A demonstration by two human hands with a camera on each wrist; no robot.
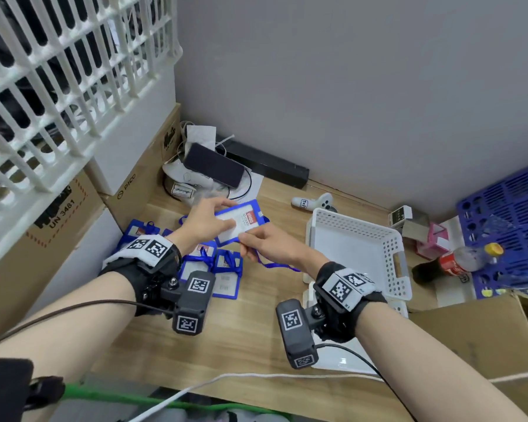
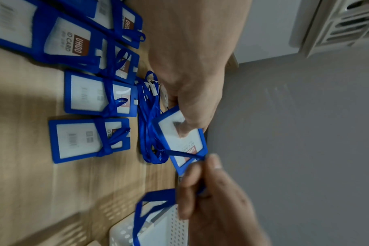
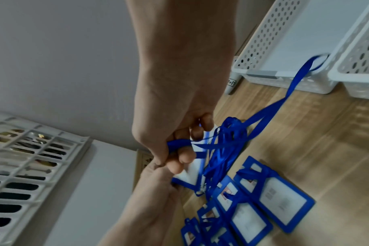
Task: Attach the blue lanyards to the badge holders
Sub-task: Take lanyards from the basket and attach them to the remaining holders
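The badge holder (image 1: 238, 223) being worked on is held up over the wooden worktop (image 1: 250, 327), between both hands. The left hand (image 1: 206, 222) grips its far end with thumb and fingers curled round the frame. The right hand (image 1: 267, 243) pinches a blue lanyard (image 1: 275, 264) at the holder's near edge; the strap crosses the holder's face and trails off toward the white basket (image 1: 387, 245). Whether the strap is already fastened to the holder cannot be made out, so this one looks to be mid-attachment.

Just under the hands lies a group of finished holders (image 1: 226, 271), each with a blue strap wound or tied round its middle; about five or six show in the wrist views. Beside them sits a loose bundle of lanyards (image 2: 150, 126) with white clips, so more straps remain to be fitted. My judgement: the job is well under way but not over.

Readable writing: the card in each holder says "UHOO ID CARD" on a reddish-brown band. The cardboard box (image 1: 58, 226) at the left reads "UN 3481", and the box behind it "PICO". A cola bottle (image 1: 454, 263) with a red label lies at the right, its wording too small to read.
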